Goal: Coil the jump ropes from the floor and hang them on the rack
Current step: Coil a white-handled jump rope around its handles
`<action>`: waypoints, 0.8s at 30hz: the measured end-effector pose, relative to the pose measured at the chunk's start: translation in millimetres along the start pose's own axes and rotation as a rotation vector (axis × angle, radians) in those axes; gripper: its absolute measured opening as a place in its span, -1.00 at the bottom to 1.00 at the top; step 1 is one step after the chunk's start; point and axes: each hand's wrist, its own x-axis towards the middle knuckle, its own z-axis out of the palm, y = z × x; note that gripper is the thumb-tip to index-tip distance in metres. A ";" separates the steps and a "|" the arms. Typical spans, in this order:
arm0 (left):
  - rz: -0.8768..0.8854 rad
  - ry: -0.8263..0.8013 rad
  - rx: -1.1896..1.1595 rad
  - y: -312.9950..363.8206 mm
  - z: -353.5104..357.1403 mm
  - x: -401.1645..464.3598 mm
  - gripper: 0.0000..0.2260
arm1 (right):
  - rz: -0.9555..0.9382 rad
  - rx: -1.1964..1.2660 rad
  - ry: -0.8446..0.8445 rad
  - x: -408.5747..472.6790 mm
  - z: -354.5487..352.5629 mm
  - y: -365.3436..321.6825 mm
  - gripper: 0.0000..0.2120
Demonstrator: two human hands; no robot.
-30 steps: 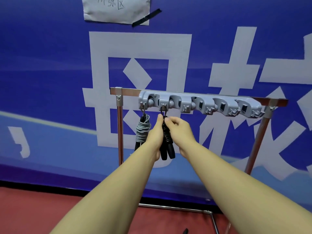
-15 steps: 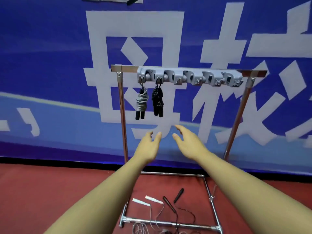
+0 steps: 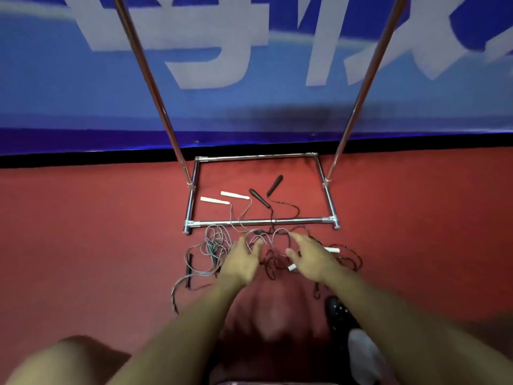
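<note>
Nearest to the camera, at the bottom of the view, a bare knee (image 3: 69, 354) and a dark shoe (image 3: 340, 315) with a pale sock show that the person is low over the red floor (image 3: 83, 245). From there both forearms reach forward.

The left hand (image 3: 244, 262) has its fingers spread and a little bent, and I see nothing held in it; it is over the loose cords. The right hand (image 3: 311, 259) is likewise open with relaxed fingers, and it holds nothing that I can see. Whether the fingertips already touch a cord I cannot tell, because the hands are somewhat blurred.

Under and around the hands lies the tangled pile of thin jump ropes (image 3: 216, 245), grey cord on the left and dark cord (image 3: 349, 259) on the right, just in front of the rack's base. A slim black handle (image 3: 188, 269) lies at the left of the pile, and a small white handle (image 3: 331, 249) shows beside the right hand.

Farther on, inside the chrome rectangular base frame of the rack (image 3: 261, 222), lie two white handles (image 3: 215, 200) and two black handles (image 3: 259, 197); their cords cross the front bar into the pile.

Behind stands the blue banner with white characters (image 3: 249, 101), with the rack's two uprights (image 3: 155, 90) before it. The top bar with its hooks is out of view, so I cannot say here how many ropes hang. In my judgement, several ropes remain to untangle, coil and hang; the step in hand is picking one up.
</note>
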 end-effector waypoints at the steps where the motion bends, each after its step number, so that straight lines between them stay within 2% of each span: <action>1: -0.027 -0.028 0.004 -8.0 16.8 3.7 -0.38 | 0.037 0.005 -0.026 1.5 10.8 15.3 -0.44; 4: -0.076 -0.117 0.030 -22.5 62.5 20.3 -0.39 | 0.145 0.069 -0.058 15.0 30.3 55.5 -0.47; 7: -0.056 -0.191 0.090 -30.1 99.9 42.6 -0.43 | 0.239 0.136 -0.076 35.7 41.6 94.6 -0.47; 13: -0.060 -0.243 0.133 -39.7 172.5 102.6 -0.63 | 0.369 0.168 -0.125 92.7 62.1 176.0 -0.49; 16: -0.036 -0.249 0.101 -41.2 206.4 130.8 -0.70 | 0.374 0.099 -0.131 128.6 68.5 202.4 -0.49; 20: -0.010 -0.182 0.178 -57.9 247.6 170.4 -0.68 | 0.308 0.071 -0.072 172.2 77.6 229.3 -0.55; 24: 0.012 -0.134 0.232 -70.0 271.1 205.9 -0.68 | 0.273 -0.002 -0.123 202.7 87.8 257.2 -0.58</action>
